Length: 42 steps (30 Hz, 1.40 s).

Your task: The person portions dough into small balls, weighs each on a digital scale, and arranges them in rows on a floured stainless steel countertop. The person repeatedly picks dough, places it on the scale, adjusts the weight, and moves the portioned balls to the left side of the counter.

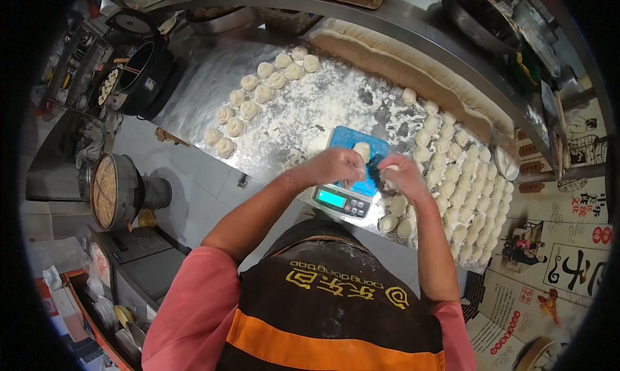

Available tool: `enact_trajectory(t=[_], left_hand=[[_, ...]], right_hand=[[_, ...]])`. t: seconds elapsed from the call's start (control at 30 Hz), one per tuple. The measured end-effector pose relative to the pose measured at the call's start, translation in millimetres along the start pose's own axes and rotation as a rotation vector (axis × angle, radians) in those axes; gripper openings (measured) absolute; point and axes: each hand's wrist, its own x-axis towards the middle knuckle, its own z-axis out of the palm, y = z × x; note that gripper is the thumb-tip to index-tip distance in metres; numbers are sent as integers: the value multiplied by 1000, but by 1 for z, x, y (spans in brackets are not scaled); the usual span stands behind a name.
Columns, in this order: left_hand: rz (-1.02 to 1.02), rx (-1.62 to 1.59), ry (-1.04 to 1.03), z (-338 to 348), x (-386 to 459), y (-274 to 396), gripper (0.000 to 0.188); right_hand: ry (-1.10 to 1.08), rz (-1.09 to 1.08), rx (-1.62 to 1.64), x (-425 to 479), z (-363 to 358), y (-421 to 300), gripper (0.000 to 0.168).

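Observation:
A kitchen scale (pixel 339 134) with a blue platform and a lit display stands at the front edge of the floured metal worktop. One lump of dough (pixel 361 150) rests on its platform. My left hand (pixel 345 166) hovers over the platform beside that lump, fingers curled; whether it grips anything is hidden. Just right of the platform, my right hand (pixel 406 176) pinches a small pale piece of dough (pixel 390 168). Many dough pieces (pixel 455 187) lie in rows to the right of that hand. Pleated round buns (pixel 249 110) stand in a curved double row on the left.
Long dough rolls (pixel 402 63) lie along the back under a metal shelf (pixel 416 20). A white bowl (pixel 506 163) sits at the right end. A black cooker (pixel 145 75) with its lid raised stands at the left end. A round steamer (pixel 104 192) is farther left.

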Motion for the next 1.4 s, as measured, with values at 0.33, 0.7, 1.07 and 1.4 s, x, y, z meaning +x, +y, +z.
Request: enact_trajectory(t=[0.33, 0.7, 1.07, 1.4], left_hand=[[16, -103, 271, -19, 19, -60, 19], [120, 709, 540, -2, 15, -51, 17], [83, 108, 409, -6, 18, -57, 26], [388, 487, 245, 2, 1, -14, 29]], right_hand=[[154, 252, 466, 3, 1, 4, 21], [144, 197, 340, 6, 26, -6, 27], [132, 181, 329, 6, 36, -22, 26], [-2, 61, 356, 11, 50, -22, 39]])
